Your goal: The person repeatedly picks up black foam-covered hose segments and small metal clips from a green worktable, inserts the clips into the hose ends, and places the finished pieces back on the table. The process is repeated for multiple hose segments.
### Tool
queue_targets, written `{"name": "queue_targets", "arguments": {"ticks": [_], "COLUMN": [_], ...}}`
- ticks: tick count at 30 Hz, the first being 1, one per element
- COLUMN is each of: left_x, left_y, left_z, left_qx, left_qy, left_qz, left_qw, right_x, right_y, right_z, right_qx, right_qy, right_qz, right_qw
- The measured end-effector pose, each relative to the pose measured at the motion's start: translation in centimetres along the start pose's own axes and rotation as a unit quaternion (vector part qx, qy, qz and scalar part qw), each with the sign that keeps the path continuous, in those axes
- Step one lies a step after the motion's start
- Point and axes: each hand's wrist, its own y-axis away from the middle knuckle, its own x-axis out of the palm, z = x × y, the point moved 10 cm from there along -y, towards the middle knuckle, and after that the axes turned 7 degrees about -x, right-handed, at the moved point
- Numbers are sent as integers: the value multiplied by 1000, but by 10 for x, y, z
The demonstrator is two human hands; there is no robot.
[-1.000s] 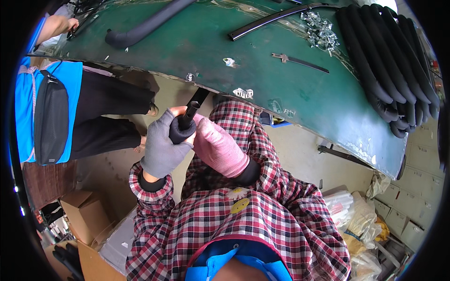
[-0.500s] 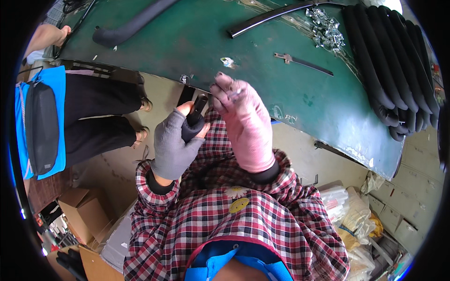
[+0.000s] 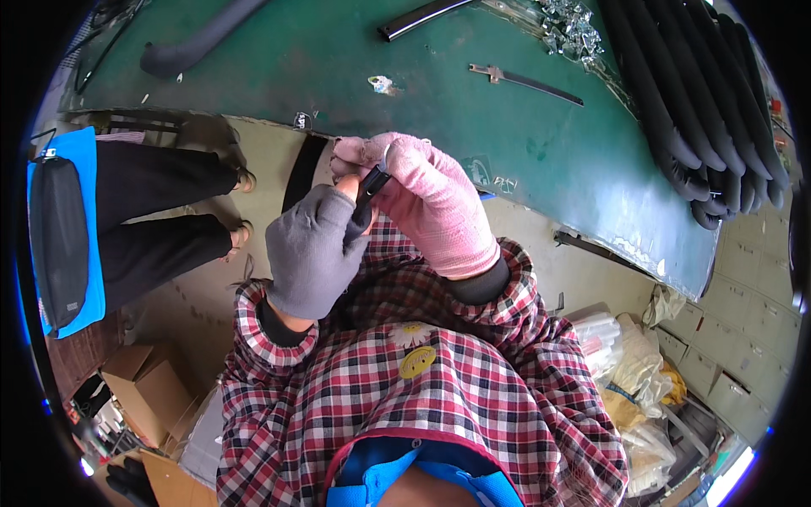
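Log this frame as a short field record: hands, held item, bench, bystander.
left hand: grey glove, wrapped around the lower end of a black strip
right hand: pink glove, fingers pinching the strip's upper end
held item: narrow black strip, mostly hidden between both gloves
bench: green table, scuffed
on bench: stack of black hoses at right, thin metal bar, pile of small metal clips, black tube at left
bystander: person in black trousers at left

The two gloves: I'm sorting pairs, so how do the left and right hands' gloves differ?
The left hand wears a grey glove; the right hand wears a pink one. The left sits lower, its back to the camera; the right arches above it. Both grip the same small black part over the plaid lap.
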Motion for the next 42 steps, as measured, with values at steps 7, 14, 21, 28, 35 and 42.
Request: {"name": "queue_targets", "arguments": {"ticks": [7, 14, 21, 28, 35, 42], "left_x": [5, 12, 2, 20, 32, 26], "left_y": [-1, -5, -28, -36, -26, -32], "left_z": [0, -1, -5, 20, 33, 27], "left_qx": [0, 19, 1, -105, -88, -59], "left_qy": [-16, -26, 3, 47, 89, 88], "left_qz": [-7, -11, 30, 113, 122, 110], "left_qw": [1000, 999, 1000, 987, 985, 988], "right_x": [-7, -21, 3, -28, -56, -50], "right_y": [4, -1, -15, 10, -36, -37], "right_z": [-6, -16, 0, 122, 180, 162], "right_qx": [-44, -58, -114, -257, -182, -28], "right_qy": [-16, -67, -95, 467, 938, 915], "right_qz": [-85, -73, 1, -51, 19, 116], "right_qw": [995, 993, 989, 844, 294, 384]}}
